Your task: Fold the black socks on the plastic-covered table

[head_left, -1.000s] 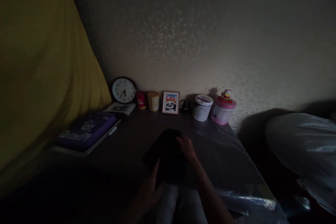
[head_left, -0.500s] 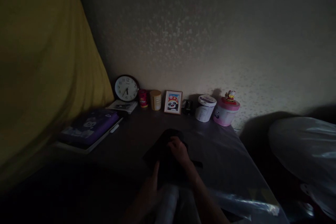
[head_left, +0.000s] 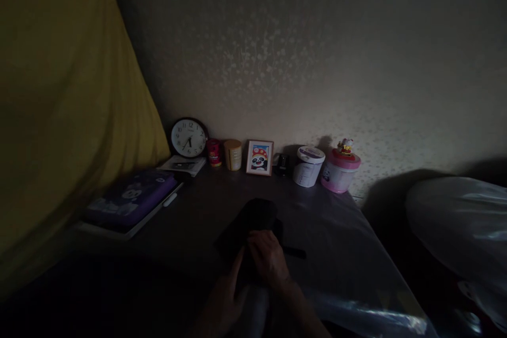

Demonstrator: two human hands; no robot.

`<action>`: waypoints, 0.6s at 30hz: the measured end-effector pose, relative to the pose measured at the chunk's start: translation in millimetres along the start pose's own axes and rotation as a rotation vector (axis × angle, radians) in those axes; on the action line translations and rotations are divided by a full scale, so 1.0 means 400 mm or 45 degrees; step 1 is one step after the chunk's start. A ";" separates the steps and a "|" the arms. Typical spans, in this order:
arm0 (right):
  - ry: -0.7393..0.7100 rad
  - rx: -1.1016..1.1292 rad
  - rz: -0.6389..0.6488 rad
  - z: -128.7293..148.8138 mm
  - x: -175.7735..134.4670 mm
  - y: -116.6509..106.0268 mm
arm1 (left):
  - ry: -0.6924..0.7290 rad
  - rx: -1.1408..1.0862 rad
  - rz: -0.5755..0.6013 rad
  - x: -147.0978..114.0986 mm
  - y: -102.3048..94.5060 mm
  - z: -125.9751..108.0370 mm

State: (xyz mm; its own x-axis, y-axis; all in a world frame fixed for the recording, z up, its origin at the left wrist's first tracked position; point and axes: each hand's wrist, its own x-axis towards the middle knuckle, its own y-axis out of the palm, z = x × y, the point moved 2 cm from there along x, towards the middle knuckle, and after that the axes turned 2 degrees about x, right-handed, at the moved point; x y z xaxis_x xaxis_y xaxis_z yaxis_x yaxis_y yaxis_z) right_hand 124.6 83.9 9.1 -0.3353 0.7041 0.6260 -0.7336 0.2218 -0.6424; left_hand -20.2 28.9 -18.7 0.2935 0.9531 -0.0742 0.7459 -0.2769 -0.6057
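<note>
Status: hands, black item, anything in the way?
Right hand on black item; left hand at its near side; both grips too dark to read. No obstruction seen; picture frame stands farther back.

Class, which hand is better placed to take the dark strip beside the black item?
Probably the right hand: it's over the black item, nearer the strip; the left hand sits farther left.

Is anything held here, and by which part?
Too dark to confirm a grip: the right hand lies on the near part of a rounded black item of unclear material, the left hand at its near left side.
</note>
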 end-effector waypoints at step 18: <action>0.990 -0.198 -0.020 -0.317 -0.022 -0.092 | -0.038 -0.226 -0.039 -0.002 -0.002 0.023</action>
State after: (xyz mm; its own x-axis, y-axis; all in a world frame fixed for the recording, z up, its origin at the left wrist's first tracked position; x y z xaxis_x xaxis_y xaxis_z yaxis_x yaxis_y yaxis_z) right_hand 229.5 155.1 -28.9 0.2252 0.9568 0.1839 -0.6247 0.2867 -0.7263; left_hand -26.5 29.6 -25.3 0.2531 0.9639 -0.0826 0.8489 -0.2622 -0.4589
